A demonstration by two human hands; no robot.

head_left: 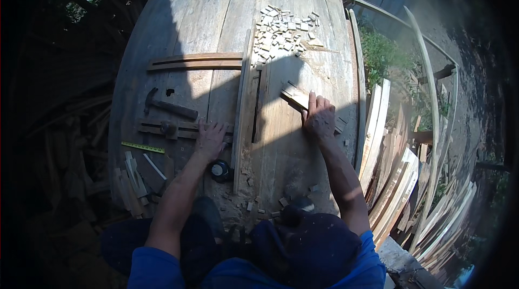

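My right hand [320, 116] grips a short, light wooden strip [293, 95] lying at an angle on the worktable's right part. My left hand [212, 136] rests with fingers apart on a slotted wooden piece [189, 129] fitted with a small block [168, 129]. Just above it lies a dark hammer [170, 106], and below my hand a black round object [220, 170], too small to identify. A long wooden rail [243, 100] runs up the table between my hands, beside a dark slot. Many small cut wooden chips [278, 32] lie heaped at the back.
The plank table [200, 16] bears two parallel battens [194, 61], a yellow measuring strip [142, 147] and offcuts [135, 178]. Long wooden slats [392, 192] and a thin rail frame [432, 40] stand at the right. Dark scrap wood [65, 143] lies piled at the left.
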